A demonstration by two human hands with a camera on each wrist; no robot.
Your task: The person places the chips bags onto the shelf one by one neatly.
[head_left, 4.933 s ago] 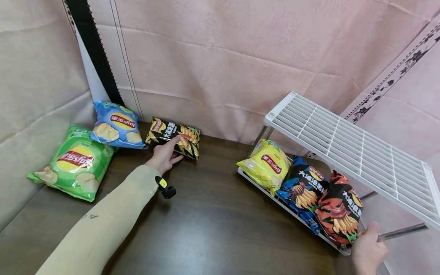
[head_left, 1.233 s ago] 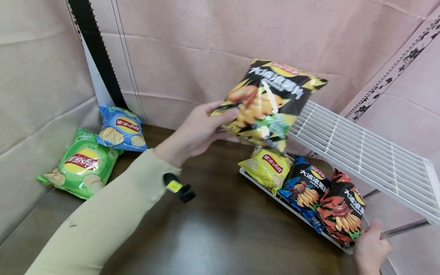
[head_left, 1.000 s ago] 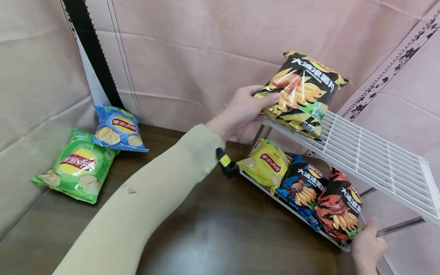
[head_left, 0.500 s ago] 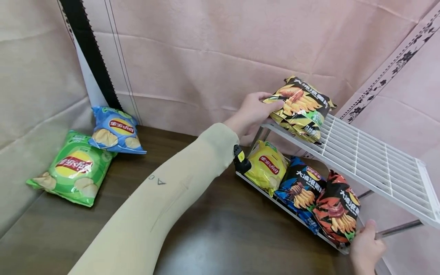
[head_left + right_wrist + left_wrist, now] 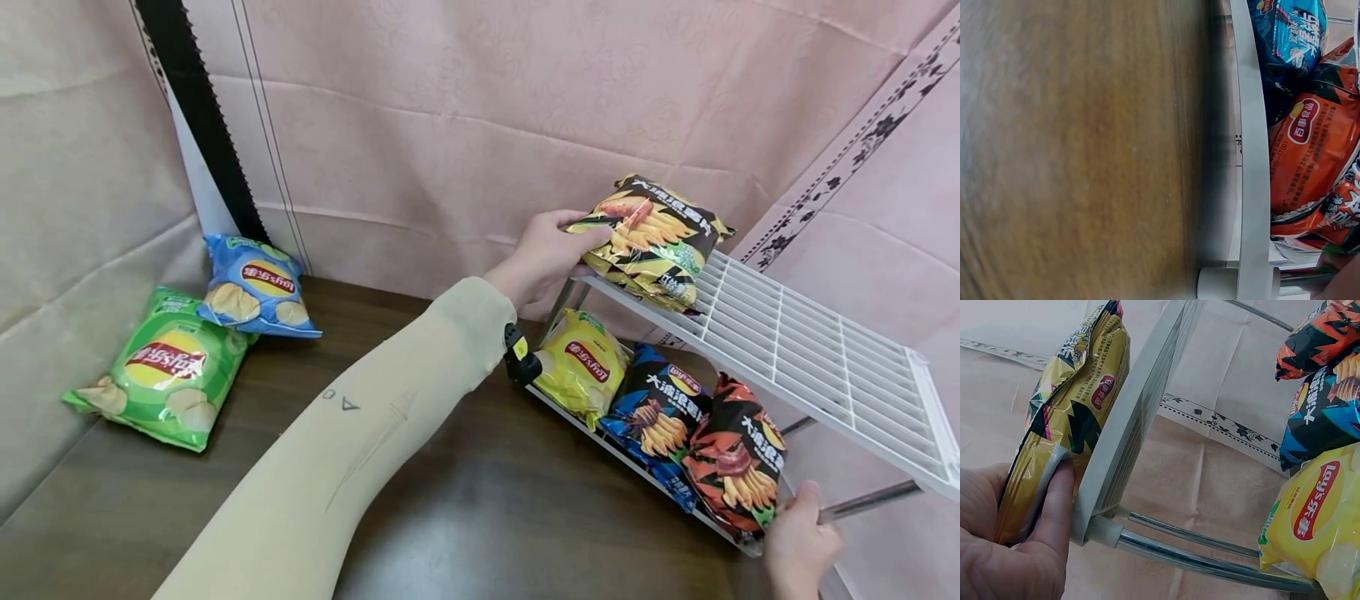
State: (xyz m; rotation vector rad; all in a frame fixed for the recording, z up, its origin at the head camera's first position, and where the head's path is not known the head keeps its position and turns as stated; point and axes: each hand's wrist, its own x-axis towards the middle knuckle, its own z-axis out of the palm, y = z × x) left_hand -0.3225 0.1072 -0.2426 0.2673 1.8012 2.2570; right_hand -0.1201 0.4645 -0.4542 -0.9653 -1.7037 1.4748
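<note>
In the head view, my left hand [image 5: 543, 254] pinches the left edge of a black-and-gold bag of chips [image 5: 652, 242], thumb on top. The bag lies at the left end of the upper shelf of a white two-tier rack [image 5: 795, 333]. The left wrist view shows the bag's underside [image 5: 1085, 419] against the slatted shelf, with fingers [image 5: 1057, 500] beneath its edge. My right hand [image 5: 802, 537] holds the rack's metal leg at the near right corner, beside a red bag of chips [image 5: 738, 462]; part of its grip is hidden.
On the lower tier stand a yellow bag of chips [image 5: 585, 362] and a dark blue one [image 5: 660, 417] beside the red. At the far left of the brown table [image 5: 465, 500], a light blue bag [image 5: 258, 287] leans on a green bag [image 5: 168, 371]. Pink cloth [image 5: 465, 150] hangs behind.
My left hand took the black-and-gold bag from the table beside the light blue bag, carried it right and lowered it onto the upper shelf. My right hand has stayed at the rack.
</note>
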